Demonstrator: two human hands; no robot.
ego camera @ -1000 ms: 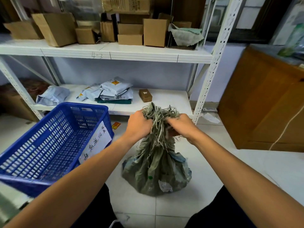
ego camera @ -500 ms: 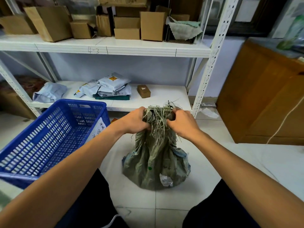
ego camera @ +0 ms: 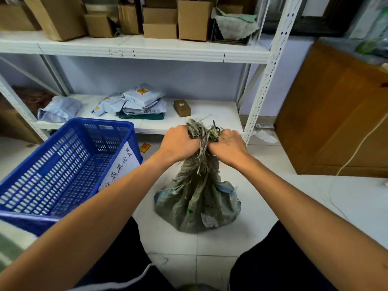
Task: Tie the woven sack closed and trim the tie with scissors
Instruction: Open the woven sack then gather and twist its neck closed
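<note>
We cannot see the fingers of left hand [ego camera: 180, 143] or right hand [ego camera: 227, 147] behind the sack [ego camera: 197, 198]; the frame's left edge cuts the basket [ego camera: 63, 164].

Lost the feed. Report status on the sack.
Gripping sack at neck: left hand, right hand. Sack upright on floor, top bunched. Way clear: basket at left, apart.

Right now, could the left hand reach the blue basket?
Probably yes. The blue basket sits right beside the left forearm with nothing between, but the left hand is gripping the bunched neck of the sack and would have to let go first.
</note>
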